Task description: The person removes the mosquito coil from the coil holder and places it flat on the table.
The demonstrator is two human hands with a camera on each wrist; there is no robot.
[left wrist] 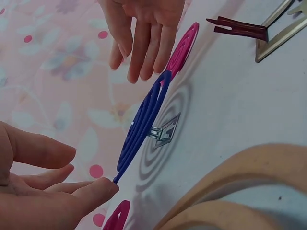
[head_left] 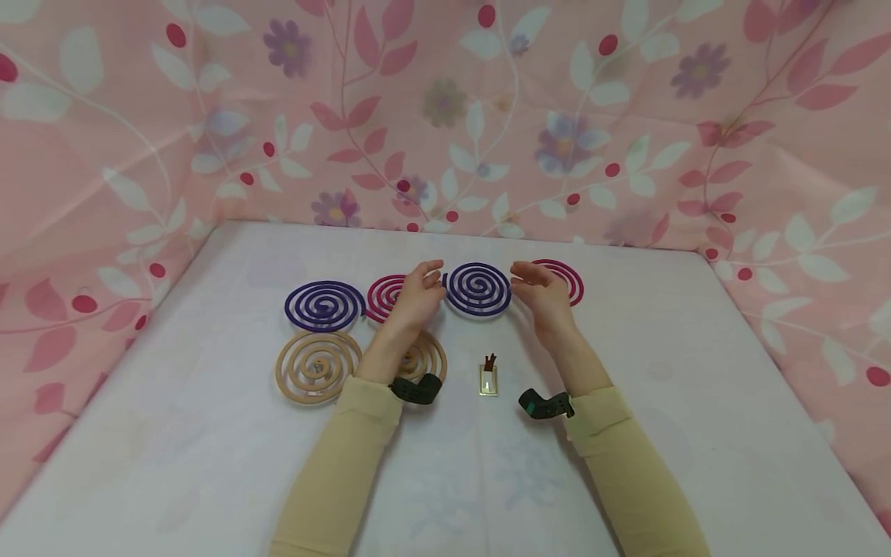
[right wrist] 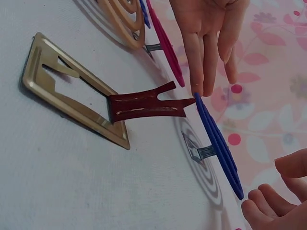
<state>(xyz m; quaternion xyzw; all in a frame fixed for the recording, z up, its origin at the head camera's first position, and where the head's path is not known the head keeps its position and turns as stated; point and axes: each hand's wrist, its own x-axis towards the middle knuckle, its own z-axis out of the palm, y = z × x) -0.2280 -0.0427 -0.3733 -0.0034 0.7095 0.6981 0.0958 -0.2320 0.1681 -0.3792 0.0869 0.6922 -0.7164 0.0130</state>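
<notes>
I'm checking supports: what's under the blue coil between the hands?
A metal stand and shadow on the white tabletop; in the right wrist view, the blue coil hides the stand's tip.

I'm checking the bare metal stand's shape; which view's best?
The right wrist view: the metal stand appears large and whole, its dark red fork clear. The head view shows it whole but tiny; the left wrist view crops it.

A white table (head_left: pixel 731 371) carries a gold-coloured stand (right wrist: pixel 108 125) and metal stands (right wrist: pixel 207 152) bearing blue, pink and tan spirals (head_left: pixel 478 287).
</notes>
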